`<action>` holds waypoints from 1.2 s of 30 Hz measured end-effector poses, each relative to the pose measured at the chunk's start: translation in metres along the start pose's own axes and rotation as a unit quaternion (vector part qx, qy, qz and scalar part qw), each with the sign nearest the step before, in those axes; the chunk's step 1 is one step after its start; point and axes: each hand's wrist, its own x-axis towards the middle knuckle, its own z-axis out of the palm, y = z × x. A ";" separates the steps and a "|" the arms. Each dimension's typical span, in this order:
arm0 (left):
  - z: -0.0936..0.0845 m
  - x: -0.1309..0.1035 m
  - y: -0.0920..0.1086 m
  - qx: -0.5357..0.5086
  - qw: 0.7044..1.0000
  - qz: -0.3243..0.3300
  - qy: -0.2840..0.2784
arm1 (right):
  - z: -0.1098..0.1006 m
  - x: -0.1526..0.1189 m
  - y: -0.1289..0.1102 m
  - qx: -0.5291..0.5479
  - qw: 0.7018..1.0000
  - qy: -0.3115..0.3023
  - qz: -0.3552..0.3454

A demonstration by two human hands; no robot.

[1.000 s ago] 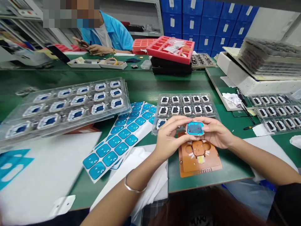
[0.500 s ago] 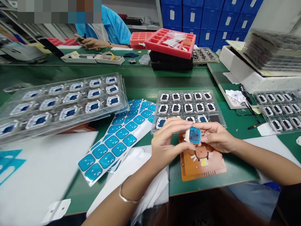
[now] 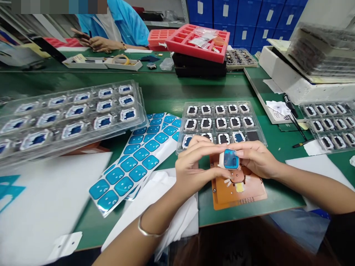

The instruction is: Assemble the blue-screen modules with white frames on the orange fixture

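A small watch-style case with rounded corners and a glossy blue face is held up in both hands, in front of the person and over the far part of an orange fixture plate. The left hand pinches it, fingers along its upper edge and thumb below; the right hand closes on its other side, thumb at the upper right corner. Gripping by the rim probably keeps the blue face open to view and free of touch, and the two-sided hold seems to steady it at a tilt toward the person. The fixture plate lies flat on the green worktop, close to the body, likely for short reach. Just beyond the hands, a clear tray holds rows of pale frames with dark centres, each in its own pocket, which appears to keep them apart. To the left, overlapping sheets of blue stickers lie face up beside a crumpled white cloth. Farther left, stacked clear trays sit at a slant. Across the worktop, a red divided tray rests on black trays, near a co-worker's hands.
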 end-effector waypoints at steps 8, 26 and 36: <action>0.001 -0.001 0.001 -0.014 1.000 -0.008 0.006 | 0.001 -0.002 -0.001 0.014 1.000 -0.015 0.005; 0.003 0.001 0.005 0.028 0.999 0.039 0.004 | 0.007 -0.001 -0.003 0.006 0.999 -0.009 -0.030; 0.003 0.000 0.006 0.021 0.999 0.033 -0.005 | 0.006 0.001 0.000 -0.022 0.998 -0.007 -0.053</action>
